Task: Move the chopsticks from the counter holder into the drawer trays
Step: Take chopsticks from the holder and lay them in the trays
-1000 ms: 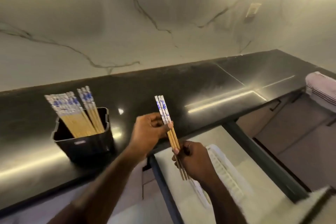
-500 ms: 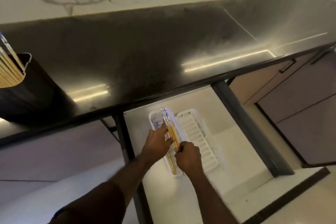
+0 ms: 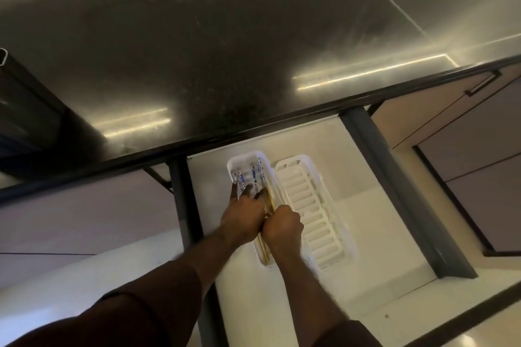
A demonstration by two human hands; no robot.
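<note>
Hands at drawer tray, chopsticks being laid in.
Left hand (image 3: 244,217) fingers spread flat on chopsticks (image 3: 255,177) in left tray (image 3: 235,162); right hand (image 3: 282,224) curled round their wooden ends, just beside the left. Right tray (image 3: 307,205) alongside, touching. Both in white drawer (image 3: 366,205) under dark table (image 3: 225,51); black holder (image 3: 19,110) far left on table.

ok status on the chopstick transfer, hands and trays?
Left hand fingers spread on chopsticks in left tray. Right hand gripping their plain ends. Right tray empty. Nothing blocking.
</note>
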